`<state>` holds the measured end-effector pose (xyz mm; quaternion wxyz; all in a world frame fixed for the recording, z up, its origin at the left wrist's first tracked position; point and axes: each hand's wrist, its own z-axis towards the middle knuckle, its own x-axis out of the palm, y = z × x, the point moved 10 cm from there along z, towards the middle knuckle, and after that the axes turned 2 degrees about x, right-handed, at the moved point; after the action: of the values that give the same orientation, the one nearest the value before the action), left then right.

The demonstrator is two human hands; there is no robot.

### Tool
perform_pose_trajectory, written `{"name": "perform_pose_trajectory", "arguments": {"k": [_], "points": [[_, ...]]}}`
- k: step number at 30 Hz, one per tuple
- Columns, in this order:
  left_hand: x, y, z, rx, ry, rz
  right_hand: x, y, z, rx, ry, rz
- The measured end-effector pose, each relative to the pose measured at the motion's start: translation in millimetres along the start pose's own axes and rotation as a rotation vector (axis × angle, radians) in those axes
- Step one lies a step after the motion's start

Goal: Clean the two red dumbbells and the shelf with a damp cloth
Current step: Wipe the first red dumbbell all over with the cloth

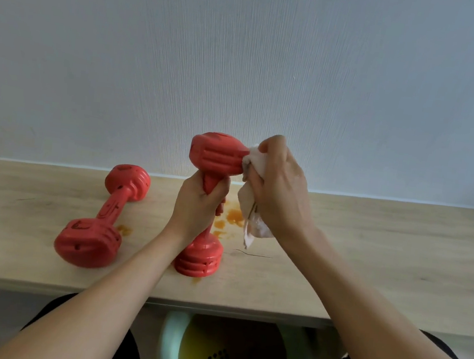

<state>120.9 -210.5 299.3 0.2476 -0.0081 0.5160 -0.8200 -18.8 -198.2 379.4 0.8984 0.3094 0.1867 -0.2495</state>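
Observation:
One red dumbbell [216, 155] stands upright on the wooden shelf [369, 253], its lower end resting on the surface. My left hand [197, 204] grips its handle. My right hand [281, 190] holds a white cloth [256, 164] bunched against the right side of the dumbbell's top head; a tail of the cloth hangs below the hand. The second red dumbbell [101, 217] lies flat on the shelf to the left, untouched.
Orange stains [233, 217] mark the shelf behind and beside the upright dumbbell, with a smaller one [123, 230] near the lying dumbbell. A pale wall rises behind the shelf. Below the shelf's front edge sits a light green basin [175, 346] holding yellowish liquid.

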Motion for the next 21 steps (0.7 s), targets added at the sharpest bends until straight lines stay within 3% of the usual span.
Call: {"name": "perform_pose_trajectory", "arguments": {"k": [3, 15, 21], "points": [[-1.6, -2.5, -1.4, 0.009, -0.015, -0.010, -8.1, 26.4, -7.2, -0.159, -0.090, -0.124], [4.9, 0.5, -0.4, 0.000, 0.054, -0.026, 11.7, -37.7, 8.8, 0.154, 0.069, 0.089], [-1.6, 0.0, -1.9, -0.012, -0.005, -0.023, 2.8, -9.8, -1.3, 0.043, 0.038, 0.106]]}}
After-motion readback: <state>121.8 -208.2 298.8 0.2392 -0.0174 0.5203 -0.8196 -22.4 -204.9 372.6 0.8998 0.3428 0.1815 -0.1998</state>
